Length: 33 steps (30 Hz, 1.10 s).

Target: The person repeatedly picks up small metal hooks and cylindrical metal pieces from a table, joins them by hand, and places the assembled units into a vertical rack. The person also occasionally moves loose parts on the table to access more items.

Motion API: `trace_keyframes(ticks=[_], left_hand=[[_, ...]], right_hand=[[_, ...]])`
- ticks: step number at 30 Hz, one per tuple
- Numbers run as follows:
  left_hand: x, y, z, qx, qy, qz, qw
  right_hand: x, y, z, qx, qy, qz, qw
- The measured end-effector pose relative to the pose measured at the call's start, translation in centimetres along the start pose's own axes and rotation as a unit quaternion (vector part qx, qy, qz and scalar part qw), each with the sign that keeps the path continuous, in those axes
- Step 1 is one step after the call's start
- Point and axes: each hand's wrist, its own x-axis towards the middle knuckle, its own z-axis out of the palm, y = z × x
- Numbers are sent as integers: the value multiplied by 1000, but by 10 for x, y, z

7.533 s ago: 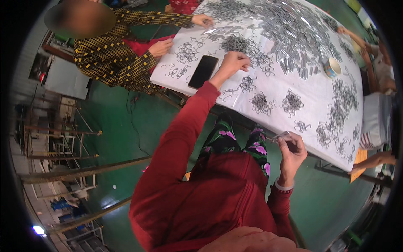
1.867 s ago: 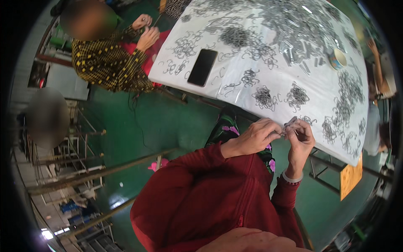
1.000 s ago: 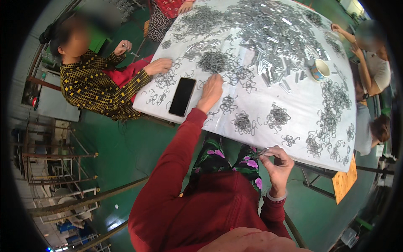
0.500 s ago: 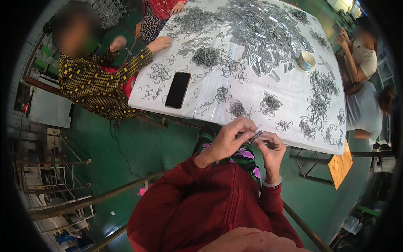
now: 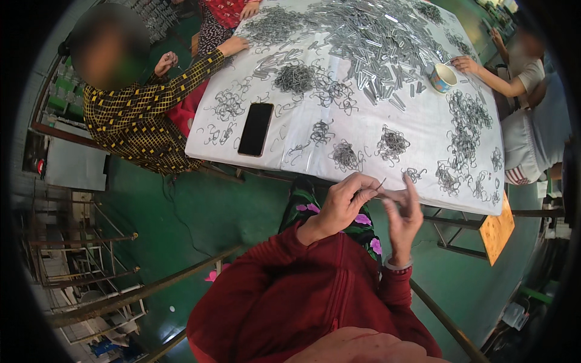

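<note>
Just off the table's front edge, my left hand [image 5: 345, 204] pinches a small thin dark metal piece [image 5: 380, 184] between thumb and fingers. Its exact kind is too small to make out. Close on its right is my right hand [image 5: 404, 219], fingers raised and apart, with nothing visible in it; one fingertip is near the left hand's. Beyond my hands lie small heaps of bent wire hooks [image 5: 345, 155], with another heap [image 5: 393, 143] to the right. Flat silvery metal strips [image 5: 378, 54] form a large pile farther back.
The table has a white cover [image 5: 302, 136]. A black phone [image 5: 256, 129] lies left, a paper cup [image 5: 443, 78] stands right. A co-worker in a checked top [image 5: 136, 121] sits left; another co-worker's hand [image 5: 466, 65] reaches in beside the cup. A wooden stool [image 5: 497, 233] stands right.
My right hand has come away from the pinched piece and its fingers have spread. The left hand keeps its pinch. On the right, a co-worker's hand has come down to the table by the cup.
</note>
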Motion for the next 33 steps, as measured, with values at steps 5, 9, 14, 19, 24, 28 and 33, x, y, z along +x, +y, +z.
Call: trace_keyframes(ticks=[5,9,14,19,24,28,33], left_hand=[[0,3,-8,-20,-7,-28,999],[7,10,-15,-26,-47,-78,996],[5,11,-18,-14,-46,-63,997],[2,10,-24,-8,-37,-108,993],[1,-2,-20,33,-42,-53,997],[-2,-10,-17,41,-43,-55,997],[1,-2,-11,20,-35,-11,999]], right_hand=[[76,42,-32,-85,4,64,994],[189,131,-23,-250,-61,-57,965],[248,195,-4,-493,-134,-118,852],[250,206,-9,-458,-132,-93,874],[162,81,-5,-39,-131,188,972],[77,0,9,37,-124,127,983],[37,-26,8,3,-42,27,999]])
